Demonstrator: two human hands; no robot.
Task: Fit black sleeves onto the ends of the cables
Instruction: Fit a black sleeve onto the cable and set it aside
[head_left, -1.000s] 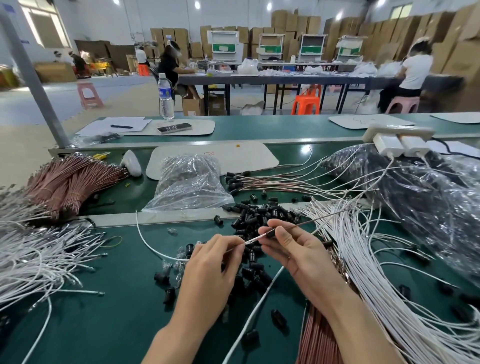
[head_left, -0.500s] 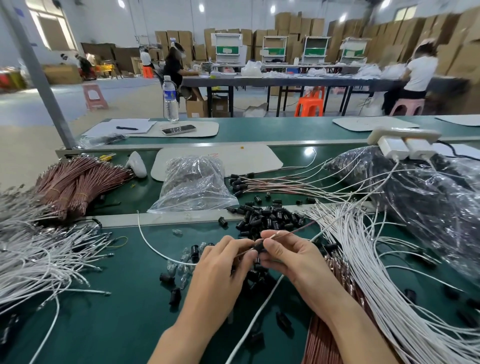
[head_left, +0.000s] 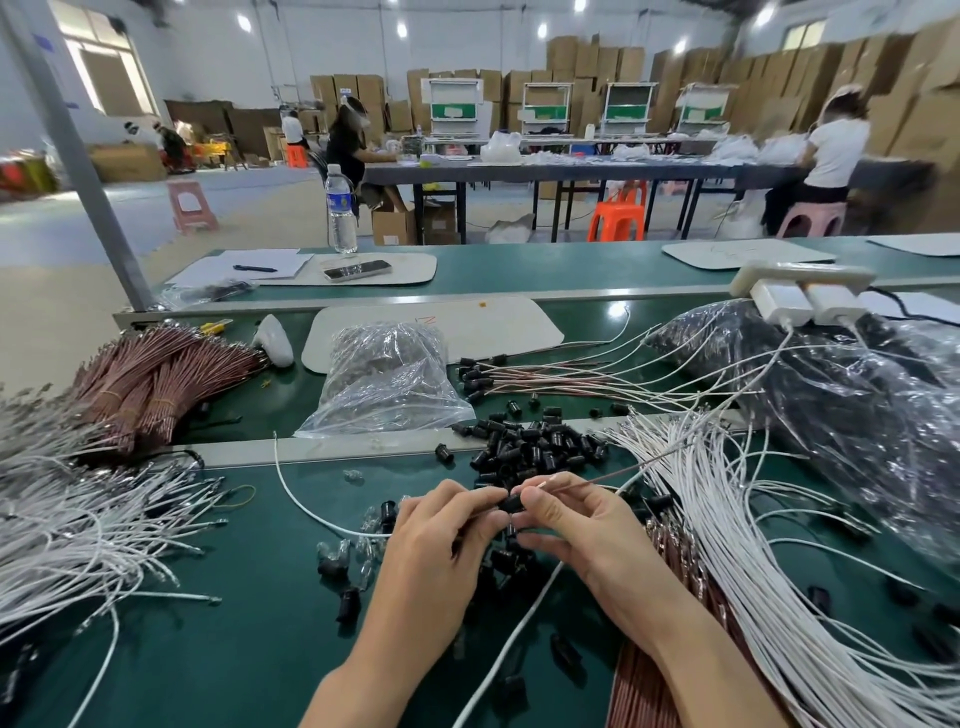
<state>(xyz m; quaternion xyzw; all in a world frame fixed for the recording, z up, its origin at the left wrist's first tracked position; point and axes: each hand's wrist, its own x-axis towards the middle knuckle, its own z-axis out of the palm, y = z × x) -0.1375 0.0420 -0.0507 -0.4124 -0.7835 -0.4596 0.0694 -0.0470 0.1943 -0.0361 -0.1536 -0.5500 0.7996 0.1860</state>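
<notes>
One sleeve (head_left: 511, 503) between both grips (head_left: 441, 535) (head_left: 576, 525)

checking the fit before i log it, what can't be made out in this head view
Head view: how far the thin cable sits inside the black sleeve; pinching fingertips of the left hand and right hand cover the joint.
White cables: cut off by the right and bottom edges, uncountable.
Water bottle label: too small to read.
Dark bag contents: blurred behind crumpled plastic.
</notes>
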